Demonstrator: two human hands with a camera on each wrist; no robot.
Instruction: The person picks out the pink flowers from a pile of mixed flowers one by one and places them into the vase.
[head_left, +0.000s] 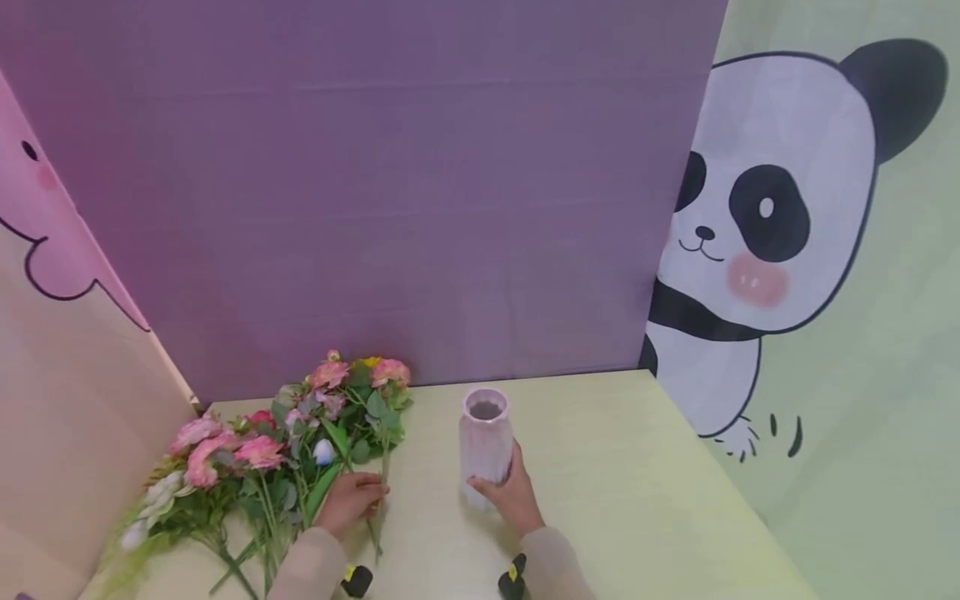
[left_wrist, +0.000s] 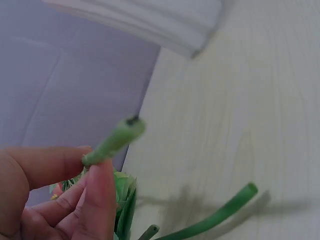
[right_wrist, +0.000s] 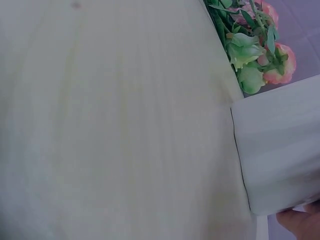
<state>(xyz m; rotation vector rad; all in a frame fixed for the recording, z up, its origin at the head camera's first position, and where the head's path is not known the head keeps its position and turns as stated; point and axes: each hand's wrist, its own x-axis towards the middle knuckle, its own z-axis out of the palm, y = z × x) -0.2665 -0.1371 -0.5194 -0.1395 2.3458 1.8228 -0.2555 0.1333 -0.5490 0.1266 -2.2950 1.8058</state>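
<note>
A pale pinkish-white ribbed vase [head_left: 484, 446] stands upright near the middle of the table. My right hand [head_left: 512, 493] grips its lower right side, thumb across the front; in the right wrist view only some fingertips [right_wrist: 299, 222] show beneath the vase [right_wrist: 280, 150]. Left of the vase, my left hand [head_left: 352, 502] pinches a green flower stem [head_left: 380, 521] between thumb and fingers. The stem's cut end [left_wrist: 131, 127] points out past the fingertips in the left wrist view. Artificial flowers [head_left: 258, 450] in pink, white and yellow lie in a heap around and beyond the left hand.
The pale wood table [head_left: 600, 467] meets a purple panel [head_left: 420, 208] at its back edge. Side walls rise left and right, the right one with a panda drawing [head_left: 780, 192]. Loose stems [head_left: 232, 567] reach toward the table's front left.
</note>
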